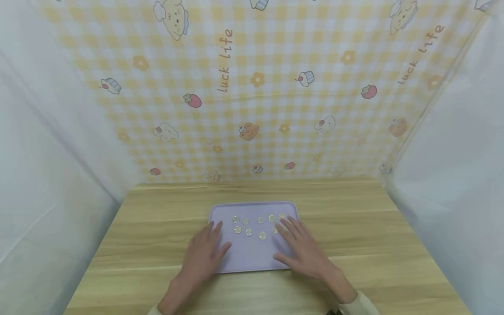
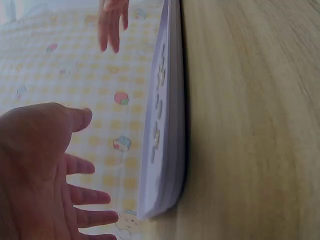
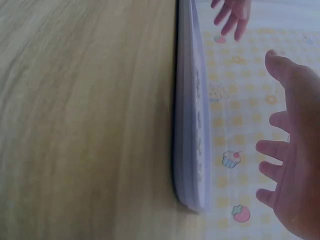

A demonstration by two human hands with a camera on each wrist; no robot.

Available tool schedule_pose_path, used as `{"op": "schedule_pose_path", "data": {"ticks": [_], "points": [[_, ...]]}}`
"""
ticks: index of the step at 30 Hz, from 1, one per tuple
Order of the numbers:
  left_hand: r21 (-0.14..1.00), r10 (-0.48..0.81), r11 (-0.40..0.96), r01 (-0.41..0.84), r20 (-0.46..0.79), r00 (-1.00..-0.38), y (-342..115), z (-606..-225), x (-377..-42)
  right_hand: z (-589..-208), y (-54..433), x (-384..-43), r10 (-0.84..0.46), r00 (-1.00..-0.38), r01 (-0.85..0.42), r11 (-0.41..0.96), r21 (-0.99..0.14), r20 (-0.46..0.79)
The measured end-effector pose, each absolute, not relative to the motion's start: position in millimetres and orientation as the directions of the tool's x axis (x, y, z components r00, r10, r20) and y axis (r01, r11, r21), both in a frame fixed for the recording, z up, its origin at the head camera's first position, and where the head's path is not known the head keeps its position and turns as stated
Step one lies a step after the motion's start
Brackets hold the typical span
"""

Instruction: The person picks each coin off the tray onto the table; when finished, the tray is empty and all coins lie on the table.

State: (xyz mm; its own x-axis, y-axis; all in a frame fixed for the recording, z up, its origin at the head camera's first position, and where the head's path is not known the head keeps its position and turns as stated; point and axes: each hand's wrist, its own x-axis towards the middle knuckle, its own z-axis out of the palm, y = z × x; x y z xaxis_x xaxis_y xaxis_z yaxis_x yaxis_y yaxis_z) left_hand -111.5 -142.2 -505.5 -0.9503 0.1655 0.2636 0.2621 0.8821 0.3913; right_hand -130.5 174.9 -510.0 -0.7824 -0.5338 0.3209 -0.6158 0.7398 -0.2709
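A pale purple tray [image 1: 252, 260] lies on the wooden table, holding several small round coin-like pieces [image 1: 249, 232] in two loose rows. My left hand [image 1: 202, 253] hovers over the tray's left edge, its fingers spread. Over the right edge is my right hand [image 1: 303, 251], also spread, its fingertips overlapping some pieces in the head view and partly hiding them. Seen side-on, the left palm [image 2: 37, 165] and the right palm [image 3: 300, 150] hang above the tray, with nothing held in either.
Bare wood of the table [image 1: 157, 236] surrounds the tray on every side. Behind it hangs a yellow checked cloth [image 1: 252, 109] with cartoon prints. White sheets [image 1: 51, 175] close off the left and right sides.
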Motion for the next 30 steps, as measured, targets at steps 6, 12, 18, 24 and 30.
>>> {"op": "schedule_pose_path", "data": {"ticks": [6, 12, 18, 24, 30], "points": [[0.59, -0.073, 0.806, 0.049, 0.181, -0.981, -155, -519, -117, -521, 182, -133, -0.399, -0.852, -0.516, 0.749, -0.416, 0.339], [0.726, -0.211, 0.683, -0.083, 0.087, -0.974, -162, -528, -122, -531, 187, -135, -0.263, -0.909, -0.41, 0.708, -0.575, 0.323], [0.822, -0.217, 0.563, -0.085, 0.048, -0.975, -169, -537, -131, -539, 186, -140, -0.179, -0.927, -0.361, 0.671, -0.648, 0.33], [0.838, -0.191, 0.543, -0.057, 0.057, -0.98, -175, -547, -136, -548, 183, -144, -0.094, -0.926, -0.333, 0.662, -0.672, 0.367], [0.804, -0.196, 0.595, -0.003, 0.142, -0.97, -176, -559, -141, -562, 183, -155, -0.059, -0.892, -0.365, 0.678, -0.639, 0.448]]}}
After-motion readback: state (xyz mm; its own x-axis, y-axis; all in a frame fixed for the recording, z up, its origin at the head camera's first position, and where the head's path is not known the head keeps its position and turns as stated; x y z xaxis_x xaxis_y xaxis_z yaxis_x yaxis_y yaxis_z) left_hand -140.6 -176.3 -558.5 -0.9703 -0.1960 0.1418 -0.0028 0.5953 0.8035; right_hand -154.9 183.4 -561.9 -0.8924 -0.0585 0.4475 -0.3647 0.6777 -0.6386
